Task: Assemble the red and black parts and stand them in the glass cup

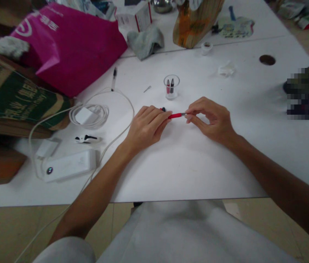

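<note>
My left hand [146,126] lies on the white table [187,171], its fingertips closed over the rear of a red pen [175,115]. My right hand [208,120] pinches the pen's thin metal tip between thumb and forefinger, so the pen spans the gap between my hands. A small dark part [163,109] and a bit of red show just beyond my left fingers, partly hidden by them. Ahead of my hands stands a clear glass cup [171,86] holding two small pen parts, one pink-red and one dark.
A black-and-clear pen [114,78] and a small metal sliver [147,89] lie on the table. At left are a white charger with coiled cable [88,115], a white power bank [68,165] and a magenta bag [69,47]. A round table hole [267,60] is at right.
</note>
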Action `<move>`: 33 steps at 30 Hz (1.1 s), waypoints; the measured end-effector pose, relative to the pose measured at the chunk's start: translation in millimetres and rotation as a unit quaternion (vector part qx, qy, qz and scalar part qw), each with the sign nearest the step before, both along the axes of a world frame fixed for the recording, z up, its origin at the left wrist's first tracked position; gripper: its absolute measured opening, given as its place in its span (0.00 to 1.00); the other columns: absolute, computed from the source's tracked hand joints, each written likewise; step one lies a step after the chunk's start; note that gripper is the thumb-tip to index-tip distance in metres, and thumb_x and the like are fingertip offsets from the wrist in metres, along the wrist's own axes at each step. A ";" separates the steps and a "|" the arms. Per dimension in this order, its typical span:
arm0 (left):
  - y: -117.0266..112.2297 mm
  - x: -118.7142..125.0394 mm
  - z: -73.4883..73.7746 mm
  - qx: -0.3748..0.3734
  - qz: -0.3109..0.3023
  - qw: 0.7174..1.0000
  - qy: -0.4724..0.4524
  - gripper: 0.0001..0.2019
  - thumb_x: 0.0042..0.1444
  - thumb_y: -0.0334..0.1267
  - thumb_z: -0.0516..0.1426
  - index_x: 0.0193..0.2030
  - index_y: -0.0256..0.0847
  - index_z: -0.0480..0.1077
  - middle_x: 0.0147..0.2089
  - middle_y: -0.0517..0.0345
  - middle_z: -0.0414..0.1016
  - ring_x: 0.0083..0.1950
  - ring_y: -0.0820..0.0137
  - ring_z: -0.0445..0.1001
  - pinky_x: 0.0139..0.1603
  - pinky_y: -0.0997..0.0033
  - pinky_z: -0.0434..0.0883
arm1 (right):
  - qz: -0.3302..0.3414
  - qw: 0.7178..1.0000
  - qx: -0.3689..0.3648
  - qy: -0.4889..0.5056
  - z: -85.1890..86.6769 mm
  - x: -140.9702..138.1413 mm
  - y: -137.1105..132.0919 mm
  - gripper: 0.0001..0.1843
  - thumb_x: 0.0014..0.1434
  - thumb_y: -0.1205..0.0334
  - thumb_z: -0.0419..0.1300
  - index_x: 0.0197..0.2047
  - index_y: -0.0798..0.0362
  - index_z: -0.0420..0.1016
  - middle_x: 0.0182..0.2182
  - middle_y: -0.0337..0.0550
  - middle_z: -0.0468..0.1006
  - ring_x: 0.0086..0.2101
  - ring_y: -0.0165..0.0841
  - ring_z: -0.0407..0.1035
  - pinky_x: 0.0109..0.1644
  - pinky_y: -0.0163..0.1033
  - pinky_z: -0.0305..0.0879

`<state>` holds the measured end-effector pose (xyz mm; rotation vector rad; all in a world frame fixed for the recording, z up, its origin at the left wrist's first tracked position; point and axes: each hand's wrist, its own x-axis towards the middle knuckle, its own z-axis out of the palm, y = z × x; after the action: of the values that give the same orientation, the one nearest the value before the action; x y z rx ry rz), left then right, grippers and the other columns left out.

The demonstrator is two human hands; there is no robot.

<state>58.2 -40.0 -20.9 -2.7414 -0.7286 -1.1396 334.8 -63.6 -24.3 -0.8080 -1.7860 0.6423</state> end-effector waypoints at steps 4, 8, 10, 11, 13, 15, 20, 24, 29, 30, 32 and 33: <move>-0.4 -0.1 0.6 0.003 -0.002 1.000 0.001 0.10 0.80 0.35 0.61 0.63 0.39 0.76 0.47 0.48 0.87 0.46 0.60 0.83 0.48 0.57 0.73 | -0.008 1.000 0.010 0.001 3.0 -2.4 -0.1 0.04 0.73 0.57 0.74 0.49 0.44 0.87 0.42 0.42 0.85 0.37 0.35 0.81 0.41 0.45 0.81; -0.4 -0.8 0.4 0.003 -0.007 1.000 -0.003 0.10 0.80 0.35 0.61 0.63 0.39 0.76 0.47 0.48 0.87 0.47 0.60 0.82 0.48 0.57 0.73 | -0.012 1.000 -0.003 0.011 3.8 -4.0 -0.9 0.07 0.71 0.52 0.75 0.46 0.43 0.87 0.40 0.42 0.85 0.36 0.36 0.80 0.40 0.45 0.81; -0.6 -1.4 0.1 -0.013 -0.004 1.000 0.004 0.10 0.80 0.36 0.60 0.64 0.40 0.76 0.48 0.48 0.87 0.48 0.60 0.82 0.49 0.56 0.73 | -0.011 1.000 -0.003 0.011 3.9 -4.1 -1.2 0.07 0.71 0.52 0.75 0.45 0.44 0.87 0.40 0.42 0.85 0.36 0.36 0.80 0.40 0.45 0.80; -0.8 -1.7 0.0 -0.022 -0.002 1.000 0.009 0.10 0.81 0.36 0.60 0.64 0.41 0.77 0.48 0.48 0.87 0.48 0.60 0.83 0.50 0.56 0.73 | -0.012 1.000 0.000 0.007 4.1 -4.0 -1.3 0.07 0.72 0.52 0.75 0.45 0.44 0.86 0.39 0.42 0.85 0.36 0.36 0.79 0.40 0.44 0.79; -1.4 -1.9 0.2 -0.032 -0.001 0.999 0.012 0.11 0.81 0.37 0.59 0.64 0.41 0.77 0.48 0.48 0.87 0.48 0.60 0.82 0.50 0.55 0.72 | -0.013 1.000 0.008 -0.001 4.4 -3.5 -1.3 0.06 0.73 0.53 0.73 0.44 0.44 0.86 0.38 0.42 0.85 0.37 0.36 0.79 0.41 0.44 0.77; -2.0 -1.5 0.7 -0.028 -0.003 1.000 0.010 0.10 0.81 0.37 0.60 0.64 0.42 0.77 0.48 0.48 0.87 0.48 0.60 0.82 0.50 0.56 0.72 | -0.011 1.000 0.009 -0.007 4.7 -2.9 -1.4 0.07 0.74 0.53 0.72 0.43 0.44 0.85 0.37 0.41 0.84 0.37 0.36 0.78 0.41 0.45 0.76; -2.6 -0.2 0.3 -0.015 -0.003 1.000 0.006 0.09 0.80 0.36 0.60 0.62 0.42 0.78 0.47 0.49 0.87 0.46 0.60 0.82 0.48 0.56 0.71 | -0.017 1.000 -0.009 -0.022 5.1 -1.4 -2.1 0.08 0.74 0.53 0.71 0.41 0.43 0.84 0.36 0.41 0.85 0.37 0.38 0.78 0.43 0.48 0.75; -2.4 -0.1 -2.1 -0.030 0.000 1.000 0.008 0.10 0.80 0.37 0.61 0.63 0.42 0.78 0.48 0.48 0.87 0.47 0.60 0.83 0.50 0.55 0.73 | -0.023 0.999 -0.015 -0.030 6.2 -1.7 -3.0 0.09 0.75 0.53 0.70 0.40 0.43 0.84 0.36 0.41 0.84 0.36 0.38 0.78 0.43 0.49 0.75; -2.4 -0.5 -2.5 -0.045 0.002 0.999 0.017 0.10 0.80 0.38 0.61 0.62 0.42 0.78 0.48 0.47 0.88 0.48 0.59 0.83 0.50 0.54 0.74 | -0.028 0.999 -0.015 -0.037 8.8 -3.5 -3.8 0.13 0.76 0.51 0.68 0.38 0.44 0.83 0.34 0.42 0.84 0.35 0.37 0.77 0.42 0.48 0.74; -2.5 -0.4 -2.2 -0.047 0.002 0.999 0.018 0.10 0.80 0.38 0.61 0.62 0.42 0.78 0.48 0.47 0.88 0.48 0.59 0.83 0.50 0.54 0.74 | -0.028 0.999 -0.014 -0.038 8.9 -3.7 -3.9 0.13 0.76 0.51 0.68 0.37 0.44 0.83 0.34 0.42 0.84 0.34 0.37 0.76 0.42 0.48 0.73; -2.8 0.1 -1.7 -0.043 0.001 0.999 0.017 0.10 0.80 0.37 0.61 0.62 0.42 0.78 0.48 0.48 0.88 0.47 0.59 0.83 0.50 0.54 0.73 | -0.029 0.999 -0.011 -0.037 8.7 -3.9 -4.0 0.14 0.76 0.51 0.68 0.37 0.45 0.83 0.33 0.41 0.84 0.34 0.36 0.76 0.42 0.47 0.73; -3.0 0.5 -1.5 -0.037 0.001 0.999 0.014 0.09 0.80 0.37 0.61 0.62 0.42 0.78 0.48 0.48 0.88 0.47 0.60 0.83 0.49 0.55 0.73 | -0.027 0.999 -0.009 -0.037 8.4 -3.9 -4.1 0.13 0.76 0.51 0.68 0.38 0.45 0.83 0.33 0.41 0.84 0.34 0.36 0.76 0.41 0.46 0.73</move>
<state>58.7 -43.0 -22.4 -2.8109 -0.7837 -1.0922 330.9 -67.7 -15.9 -0.8989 -1.8206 0.5997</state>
